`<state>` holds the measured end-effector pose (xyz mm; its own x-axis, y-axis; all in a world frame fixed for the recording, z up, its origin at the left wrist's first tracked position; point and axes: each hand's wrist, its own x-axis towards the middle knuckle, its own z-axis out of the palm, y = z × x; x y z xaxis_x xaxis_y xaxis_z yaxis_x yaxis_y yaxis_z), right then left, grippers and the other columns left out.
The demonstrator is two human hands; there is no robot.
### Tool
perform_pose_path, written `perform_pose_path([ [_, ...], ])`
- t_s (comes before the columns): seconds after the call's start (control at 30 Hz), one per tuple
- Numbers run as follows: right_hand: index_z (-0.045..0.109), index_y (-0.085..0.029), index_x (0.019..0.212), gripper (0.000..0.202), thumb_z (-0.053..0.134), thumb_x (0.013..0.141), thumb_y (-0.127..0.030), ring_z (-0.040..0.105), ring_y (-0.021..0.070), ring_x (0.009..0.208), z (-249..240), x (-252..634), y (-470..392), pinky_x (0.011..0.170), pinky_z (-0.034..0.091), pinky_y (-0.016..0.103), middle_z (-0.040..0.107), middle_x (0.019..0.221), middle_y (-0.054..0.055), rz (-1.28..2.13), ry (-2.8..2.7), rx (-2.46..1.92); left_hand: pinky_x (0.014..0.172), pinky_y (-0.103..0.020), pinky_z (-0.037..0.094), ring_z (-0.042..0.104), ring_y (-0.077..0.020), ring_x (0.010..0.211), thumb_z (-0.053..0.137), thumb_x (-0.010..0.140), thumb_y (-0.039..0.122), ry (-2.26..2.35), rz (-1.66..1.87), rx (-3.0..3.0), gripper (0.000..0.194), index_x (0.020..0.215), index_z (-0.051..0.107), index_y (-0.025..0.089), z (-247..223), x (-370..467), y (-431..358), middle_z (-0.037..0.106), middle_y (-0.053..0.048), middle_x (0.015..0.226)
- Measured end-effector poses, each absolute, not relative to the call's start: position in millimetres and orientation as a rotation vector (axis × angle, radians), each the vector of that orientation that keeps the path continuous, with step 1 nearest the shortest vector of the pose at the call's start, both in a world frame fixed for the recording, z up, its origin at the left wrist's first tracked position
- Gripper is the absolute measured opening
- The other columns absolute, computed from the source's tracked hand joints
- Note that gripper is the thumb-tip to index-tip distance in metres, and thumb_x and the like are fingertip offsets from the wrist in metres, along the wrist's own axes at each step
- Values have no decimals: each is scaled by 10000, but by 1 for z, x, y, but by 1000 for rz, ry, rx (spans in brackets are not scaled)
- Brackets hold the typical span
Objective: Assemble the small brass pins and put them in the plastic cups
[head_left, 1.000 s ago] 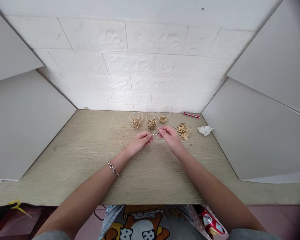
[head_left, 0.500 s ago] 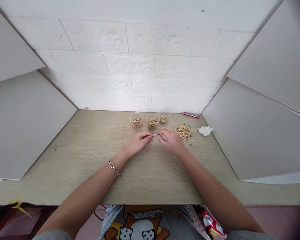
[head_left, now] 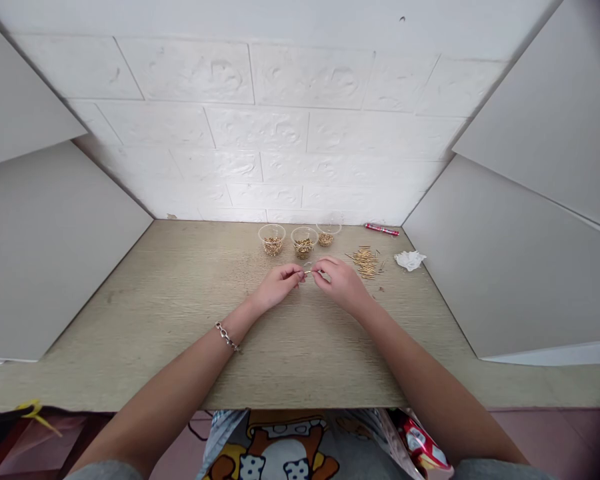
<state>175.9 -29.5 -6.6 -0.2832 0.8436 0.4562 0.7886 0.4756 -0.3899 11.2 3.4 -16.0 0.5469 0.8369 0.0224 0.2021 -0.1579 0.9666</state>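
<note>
Between my fingertips, over the middle of the table, is a thin gold-coloured metal piece. My left hand pinches its left end between thumb and fingers. From the other side my right hand is closed in a pinch at its right end. The fingers cover most of the piece, so its exact kind is hard to make out. Just beyond the hands stand three clear plastic cups: a left cup, a middle cup and a right cup, each with small gold-coloured parts inside.
A pile of thin gold-coloured pins lies right of my right hand. Farther right are a crumpled white tissue and a red tube-shaped packet. Grey panels flank the wooden table, and a white brick-patterned wall closes the back.
Both hands stay at nearly the same spot with the piece between them. The right fingers have shifted slightly, and the whole view has moved a little.
</note>
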Motion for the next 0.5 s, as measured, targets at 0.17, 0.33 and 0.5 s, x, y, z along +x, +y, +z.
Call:
perform_pose_path([
  [0.17, 548, -181, 804, 149, 400, 806, -180, 499, 137, 759, -6, 178, -28, 680, 377, 256, 561, 820, 38, 218, -2164, -1327, 596, -209, 371, 438, -88, 594, 436, 742, 344, 874, 687, 1741, 227, 706, 539, 145, -20, 9, 5, 510, 14, 661],
  [0.33, 547, -178, 812, 149, 398, 810, -183, 495, 139, 768, -8, 179, -28, 683, 371, 253, 554, 822, 39, 234, -2193, -1335, 604, -214, 370, 453, -101, 612, 419, 750, 338, 903, 663, 1842, 238, 691, 547, 147, -21, 8, 6, 518, 11, 645],
  [0.5, 551, -176, 804, 150, 401, 808, -186, 495, 136, 758, -7, 178, -30, 676, 367, 250, 558, 819, 39, 215, -2182, -1359, 600, -213, 367, 456, -101, 606, 405, 757, 335, 935, 665, 1877, 238, 690, 537, 149, -21, 7, 6, 504, 17, 627],
])
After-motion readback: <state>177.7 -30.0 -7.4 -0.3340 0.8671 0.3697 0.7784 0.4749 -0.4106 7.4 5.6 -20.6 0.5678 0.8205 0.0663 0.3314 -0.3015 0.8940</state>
